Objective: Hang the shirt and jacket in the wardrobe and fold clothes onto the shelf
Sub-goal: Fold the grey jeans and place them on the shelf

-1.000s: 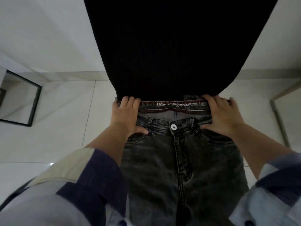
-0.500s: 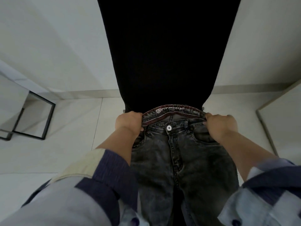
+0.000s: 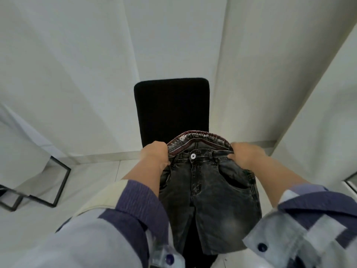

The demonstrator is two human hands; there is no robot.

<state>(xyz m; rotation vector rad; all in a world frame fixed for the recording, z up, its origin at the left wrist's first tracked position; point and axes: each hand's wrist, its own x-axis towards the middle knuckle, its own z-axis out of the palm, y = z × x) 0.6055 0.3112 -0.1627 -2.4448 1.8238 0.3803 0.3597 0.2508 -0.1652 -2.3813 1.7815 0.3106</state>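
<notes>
A pair of dark grey washed jeans hangs in front of me, held up by its waistband, its white button facing me. My left hand grips the left side of the waistband. My right hand grips the right side. The legs drop down out of view between my sleeves. Behind the jeans stands a black chair back, its seat hidden by the jeans.
White walls rise ahead and to both sides. A black metal frame stands on the pale tiled floor at the left. A white panel edge slants down the right side.
Both hands went from resting flat on the waistband to gripping it, and lifted the jeans off the chair. My view has tilted up, so the whole chair back shows.
</notes>
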